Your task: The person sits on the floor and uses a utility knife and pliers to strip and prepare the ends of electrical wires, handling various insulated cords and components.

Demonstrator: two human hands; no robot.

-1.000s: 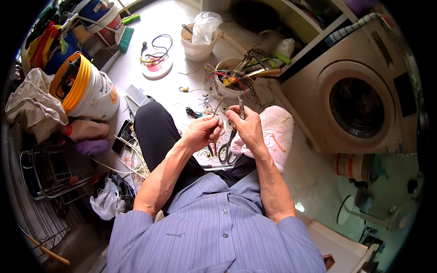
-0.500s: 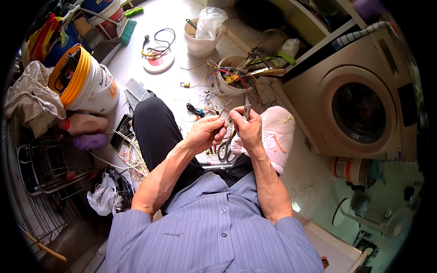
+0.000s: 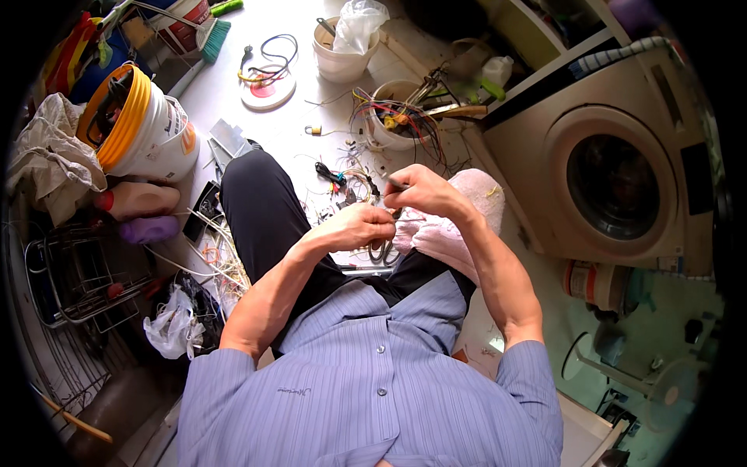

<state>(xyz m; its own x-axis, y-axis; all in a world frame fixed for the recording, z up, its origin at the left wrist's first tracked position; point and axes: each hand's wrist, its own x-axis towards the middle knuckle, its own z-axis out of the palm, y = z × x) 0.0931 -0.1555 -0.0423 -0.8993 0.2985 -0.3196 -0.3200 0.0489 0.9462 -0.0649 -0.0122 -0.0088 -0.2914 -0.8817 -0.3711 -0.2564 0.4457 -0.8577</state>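
While your right hand [image 3: 426, 191] is gripping dark tool [image 3: 396, 184] (pliers, perhaps) near pink cloth [image 3: 481, 187], your left hand [image 3: 354, 227] is curling close by; whether it's holding anything, cannot tell.

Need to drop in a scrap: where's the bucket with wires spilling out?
In the head view's upper middle, the bucket stands beyond the right hand, left of the washing machine.
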